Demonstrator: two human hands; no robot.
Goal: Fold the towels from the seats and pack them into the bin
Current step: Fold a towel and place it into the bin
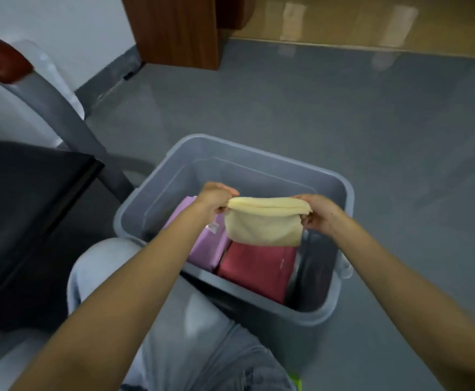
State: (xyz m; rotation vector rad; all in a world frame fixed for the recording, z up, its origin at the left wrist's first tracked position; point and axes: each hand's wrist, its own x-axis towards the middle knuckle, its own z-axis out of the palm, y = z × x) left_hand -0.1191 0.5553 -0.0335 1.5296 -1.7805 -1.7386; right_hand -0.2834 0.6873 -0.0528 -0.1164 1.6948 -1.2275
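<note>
A folded pale yellow towel point(264, 222) hangs over the open grey bin point(261, 153). My left hand point(215, 197) pinches its upper left corner and my right hand point(316, 213) pinches its upper right corner. Inside the bin lie a folded lilac towel point(206, 246) on the left and a folded red towel point(256, 269) beside it on the right. The yellow towel covers the far edges of both. The far part of the bin floor is bare.
A black chair seat point(25, 221) with a grey frame point(70, 119) and a red armrest point(2, 57) stands at the left. A brown wooden cabinet point(174, 29) stands at the back. My knee in light jeans point(134, 277) touches the bin's near left side. Grey floor surrounds the bin.
</note>
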